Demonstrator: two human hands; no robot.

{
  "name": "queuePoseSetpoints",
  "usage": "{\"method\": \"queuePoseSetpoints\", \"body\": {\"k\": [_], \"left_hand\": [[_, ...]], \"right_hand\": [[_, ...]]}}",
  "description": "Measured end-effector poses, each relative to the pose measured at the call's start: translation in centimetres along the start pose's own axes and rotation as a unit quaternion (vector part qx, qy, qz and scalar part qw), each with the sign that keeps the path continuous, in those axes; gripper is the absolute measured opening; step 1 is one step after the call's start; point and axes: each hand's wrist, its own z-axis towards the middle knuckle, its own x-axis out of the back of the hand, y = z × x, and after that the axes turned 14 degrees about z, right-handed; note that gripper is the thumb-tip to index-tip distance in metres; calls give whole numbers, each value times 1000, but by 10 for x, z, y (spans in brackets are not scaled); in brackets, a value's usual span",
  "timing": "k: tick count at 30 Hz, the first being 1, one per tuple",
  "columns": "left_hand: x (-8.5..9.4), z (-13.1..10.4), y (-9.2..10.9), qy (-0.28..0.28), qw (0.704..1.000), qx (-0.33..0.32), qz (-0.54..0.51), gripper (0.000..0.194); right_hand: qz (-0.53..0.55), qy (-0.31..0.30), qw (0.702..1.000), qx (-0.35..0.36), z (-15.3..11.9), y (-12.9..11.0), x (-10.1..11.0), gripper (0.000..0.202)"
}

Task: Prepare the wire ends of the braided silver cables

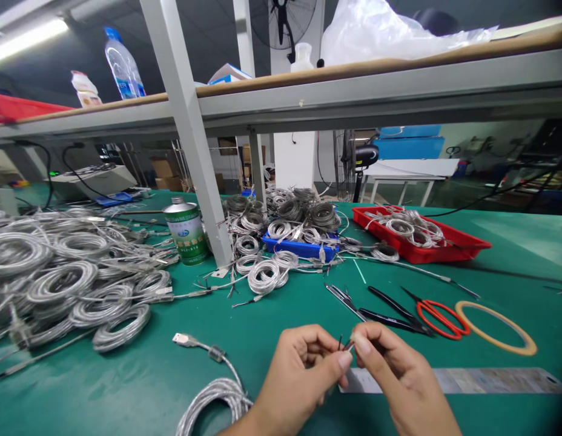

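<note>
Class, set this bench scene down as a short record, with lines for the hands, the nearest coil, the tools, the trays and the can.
Left hand: pinching thin wires
Right hand: fingertips at the same wires
Nearest coil: beside the left forearm, plug lying on the table
Tools: metal ruler, orange-handled scissors
Red tray: coiled cables inside
Blue tray: coils in and around it
Green can: upright, beside the shelf post

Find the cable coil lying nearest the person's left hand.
The silver coil at the bottom edge, beside the left hand, its USB plug pointing left; the other coils lie farther away.
</note>
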Motion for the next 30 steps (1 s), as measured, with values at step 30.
{"method": "queuePoseSetpoints", "body": {"k": [30], "left_hand": [[-1, -2, 1, 17, 999, -25, 41, 25]], "right_hand": [[71, 9, 997, -25, 3, 3, -3, 18]]}}
